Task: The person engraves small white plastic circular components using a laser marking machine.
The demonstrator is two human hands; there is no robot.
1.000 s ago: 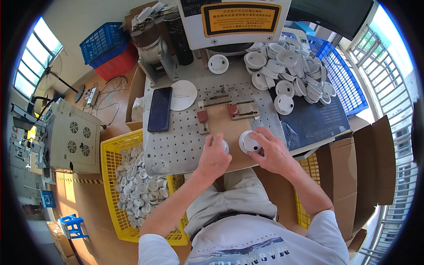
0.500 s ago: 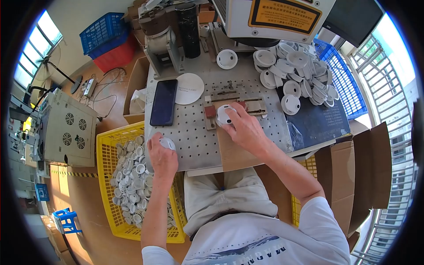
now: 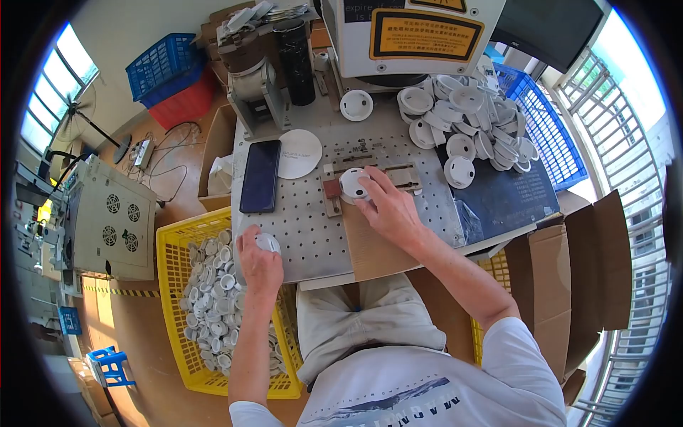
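Note:
My right hand (image 3: 388,206) has its thumb and fingers closed on the edge of a white cup lid (image 3: 353,185). This lid rests over a small metal fixture (image 3: 332,171) with a reddish-brown block (image 3: 332,188) at its left side. At the table's front left corner, my left hand (image 3: 260,260) grips a second white lid (image 3: 268,243), partly hidden by the fingers. Under the right wrist lies a flat piece of cardboard (image 3: 373,249) reaching to the front edge of the perforated metal table (image 3: 306,235).
A dark phone (image 3: 260,176) and a white disc (image 3: 299,154) lie left of the fixture. Piled lids (image 3: 466,107) are at the back right, below a machine head (image 3: 405,60). A yellow basket (image 3: 168,285) full of small white parts stands at the left, an open carton (image 3: 594,263) at the right.
The whole view has shifted slightly. More of the lid's top shows under my right fingers, which stay at the fixture. My left hand keeps its lid at the table corner.

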